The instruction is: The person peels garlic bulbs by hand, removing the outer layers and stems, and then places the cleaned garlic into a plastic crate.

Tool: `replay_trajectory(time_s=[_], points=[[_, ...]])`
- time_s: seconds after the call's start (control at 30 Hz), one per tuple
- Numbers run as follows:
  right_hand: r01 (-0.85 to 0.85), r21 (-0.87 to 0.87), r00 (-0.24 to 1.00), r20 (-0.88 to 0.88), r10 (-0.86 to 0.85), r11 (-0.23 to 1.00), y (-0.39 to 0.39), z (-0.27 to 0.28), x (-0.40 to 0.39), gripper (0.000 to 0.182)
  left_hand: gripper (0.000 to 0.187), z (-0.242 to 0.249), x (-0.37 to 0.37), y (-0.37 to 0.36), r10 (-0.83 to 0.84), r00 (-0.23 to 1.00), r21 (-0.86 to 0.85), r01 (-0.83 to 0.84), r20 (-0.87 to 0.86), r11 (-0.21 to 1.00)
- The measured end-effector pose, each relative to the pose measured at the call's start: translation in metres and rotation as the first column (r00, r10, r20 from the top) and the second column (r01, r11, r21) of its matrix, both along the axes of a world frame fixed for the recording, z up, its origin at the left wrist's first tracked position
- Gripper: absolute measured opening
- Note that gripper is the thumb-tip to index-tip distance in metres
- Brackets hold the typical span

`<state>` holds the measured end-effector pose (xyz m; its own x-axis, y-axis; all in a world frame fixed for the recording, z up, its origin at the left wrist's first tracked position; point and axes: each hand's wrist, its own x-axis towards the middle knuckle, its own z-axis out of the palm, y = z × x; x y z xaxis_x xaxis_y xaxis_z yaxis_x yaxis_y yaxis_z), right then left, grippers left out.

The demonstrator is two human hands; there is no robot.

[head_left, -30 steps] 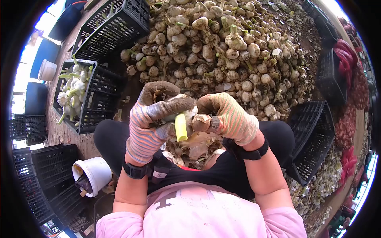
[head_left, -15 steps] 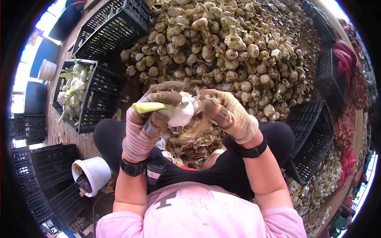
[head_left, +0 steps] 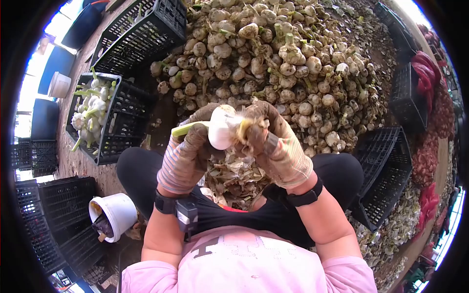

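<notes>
My left hand (head_left: 188, 149), in a dirty striped glove, is closed around a white garlic bulb (head_left: 221, 132). The bulb's green stem (head_left: 189, 128) points out to the left over the fingers. At the bulb's right end, the tan roots (head_left: 243, 128) are smeared by motion. My right hand (head_left: 281, 146), gloved too, is closed at this root end with its fingers curled over it. A small greyish piece (head_left: 270, 143) shows by its thumb; I cannot tell what it is. Loose dry skins (head_left: 237, 178) lie below both hands, between the legs.
A big heap of soil-stained garlic (head_left: 293, 63) lies ahead. At left, a black crate (head_left: 100, 146) holds cleaner, stemmed bulbs (head_left: 93, 107), with another crate (head_left: 141, 39) behind it. One more crate (head_left: 383, 171) stands at right. A white bucket (head_left: 119, 215) sits at lower left.
The bulb has turned in my left hand, and its stem sits farther right. My right hand has rolled inward, its fingers now curled over the root end. Falling skin fragments below are gone.
</notes>
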<state>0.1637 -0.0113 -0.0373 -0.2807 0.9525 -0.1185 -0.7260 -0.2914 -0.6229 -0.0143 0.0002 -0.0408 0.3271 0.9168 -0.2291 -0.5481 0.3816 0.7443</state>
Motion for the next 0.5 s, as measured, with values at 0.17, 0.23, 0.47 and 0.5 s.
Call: replay_trajectory(time_s=[0.17, 0.23, 0.47, 0.5], points=[[0.063, 0.128, 0.995, 0.070, -0.073, 0.990, 0.004, -0.007, -0.005, 0.022, 0.038, -0.002, 0.012, -0.001, 0.208, 0.964, 0.277, -0.156, -0.166, 0.948], [0.143, 0.597, 0.843, 0.346, -0.413, 0.790, 0.014, -0.021, -0.009, 0.021, 0.030, 0.000, 0.017, 0.000, 0.271, 0.932, 0.357, -0.175, -0.240, 0.918], [0.056, -0.076, 0.982, -0.173, -0.068, 0.996, 0.010, -0.004, -0.003, 0.034, 0.027, -0.015, 0.011, -0.005, 0.254, 0.959, 0.065, -0.263, 0.125, 0.963], [0.059, -0.083, 0.977, -0.200, -0.074, 0.995, 0.010, 0.001, -0.004, 0.036, 0.027, -0.015, 0.011, -0.004, 0.275, 0.952, 0.053, -0.284, 0.132, 0.957]])
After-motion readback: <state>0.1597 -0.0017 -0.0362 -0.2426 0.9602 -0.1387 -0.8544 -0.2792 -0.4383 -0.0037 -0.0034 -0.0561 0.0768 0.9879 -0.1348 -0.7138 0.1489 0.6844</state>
